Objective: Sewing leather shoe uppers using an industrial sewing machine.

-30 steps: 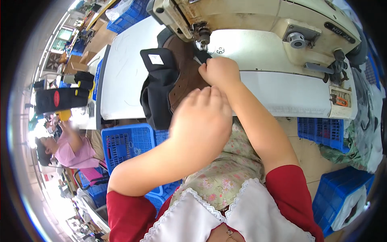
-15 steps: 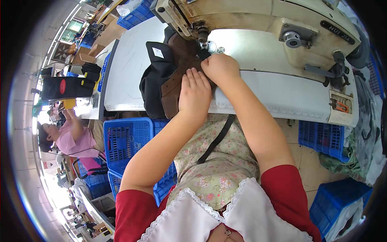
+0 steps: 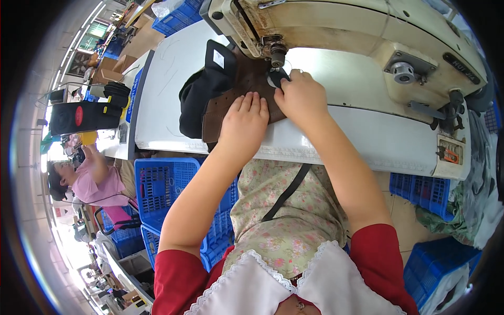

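A brown leather-like piece (image 3: 214, 116) with small holes, joined to black fabric (image 3: 193, 102), lies on the white sewing table under the needle area of a cream sewing machine (image 3: 336, 26). A black flap with a white label (image 3: 218, 59) stands up at its far left. My left hand (image 3: 244, 121) rests flat on the brown piece, fingers together and stretched out. Right of the presser bar (image 3: 277, 54), my right hand (image 3: 303, 100) has curled fingers pinching the edge of a small black strip (image 3: 283, 77). The needle tip cannot be made out.
Blue plastic crates (image 3: 168, 184) stand below the table at left, with another crate (image 3: 420, 191) under the right end. A person in a pink shirt (image 3: 100, 184) sits at a neighbouring table on the left. Grey plastic sheeting (image 3: 478, 152) hangs at right.
The brown piece has turned and spread flatter, its near edge shifting left. My right hand has moved slightly right and nearer, exposing the black strip. My left hand stays flat, slightly left.
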`<control>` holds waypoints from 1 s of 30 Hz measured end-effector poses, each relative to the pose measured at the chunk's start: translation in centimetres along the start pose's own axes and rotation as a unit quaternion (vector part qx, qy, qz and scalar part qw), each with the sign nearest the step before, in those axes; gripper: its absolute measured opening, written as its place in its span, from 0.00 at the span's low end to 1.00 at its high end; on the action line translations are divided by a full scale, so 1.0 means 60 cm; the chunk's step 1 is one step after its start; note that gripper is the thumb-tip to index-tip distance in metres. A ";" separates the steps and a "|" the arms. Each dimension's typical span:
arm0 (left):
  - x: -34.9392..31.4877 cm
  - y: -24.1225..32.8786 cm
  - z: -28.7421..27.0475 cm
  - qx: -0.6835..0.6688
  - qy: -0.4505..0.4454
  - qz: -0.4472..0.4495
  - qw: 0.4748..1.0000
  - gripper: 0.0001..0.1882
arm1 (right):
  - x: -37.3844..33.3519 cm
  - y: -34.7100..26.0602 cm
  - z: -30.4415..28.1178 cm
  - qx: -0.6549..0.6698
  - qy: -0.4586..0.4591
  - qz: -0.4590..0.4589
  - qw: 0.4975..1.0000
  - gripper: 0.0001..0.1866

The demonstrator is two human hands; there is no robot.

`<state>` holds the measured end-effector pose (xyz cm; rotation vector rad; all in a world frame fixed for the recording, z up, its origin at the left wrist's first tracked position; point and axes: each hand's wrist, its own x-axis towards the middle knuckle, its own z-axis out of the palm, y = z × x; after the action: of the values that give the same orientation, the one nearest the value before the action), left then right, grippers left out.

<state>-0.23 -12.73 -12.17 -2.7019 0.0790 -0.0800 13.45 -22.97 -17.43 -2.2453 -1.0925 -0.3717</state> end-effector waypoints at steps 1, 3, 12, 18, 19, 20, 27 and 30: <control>0.003 -0.009 0.003 -0.012 0.002 0.004 1.000 0.26 | 0.004 0.002 -0.006 -0.021 -0.007 -0.014 1.000 0.11; 0.010 -0.023 0.013 -0.019 0.011 0.009 1.000 0.26 | 0.010 0.010 -0.003 -0.044 -0.017 -0.026 0.999 0.11; 0.010 -0.092 0.035 -0.146 0.051 0.073 0.985 0.29 | 0.012 0.009 0.007 -0.016 0.038 -0.097 0.994 0.14; 0.008 -0.098 0.036 -0.162 0.058 0.087 0.981 0.28 | 0.053 0.059 -0.018 0.101 -0.061 0.025 0.993 0.09; 0.010 -0.098 0.037 -0.167 0.058 0.089 0.980 0.28 | 0.064 0.078 -0.018 0.098 -0.063 0.028 0.993 0.09; 0.013 -0.098 0.037 -0.164 0.062 0.095 0.980 0.28 | 0.074 0.096 -0.019 0.104 -0.056 0.017 0.993 0.10; 0.007 -0.107 0.038 -0.172 0.060 0.097 0.978 0.28 | 0.126 0.069 -0.021 0.233 -0.108 0.254 0.932 0.15; 0.009 -0.106 0.039 -0.179 0.068 0.097 0.977 0.28 | 0.134 0.089 -0.018 0.277 -0.113 0.276 0.913 0.17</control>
<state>0.75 -6.01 -11.56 -3.0266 0.4360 -0.2112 22.65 -21.28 -14.80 -1.9780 -0.5212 0.4001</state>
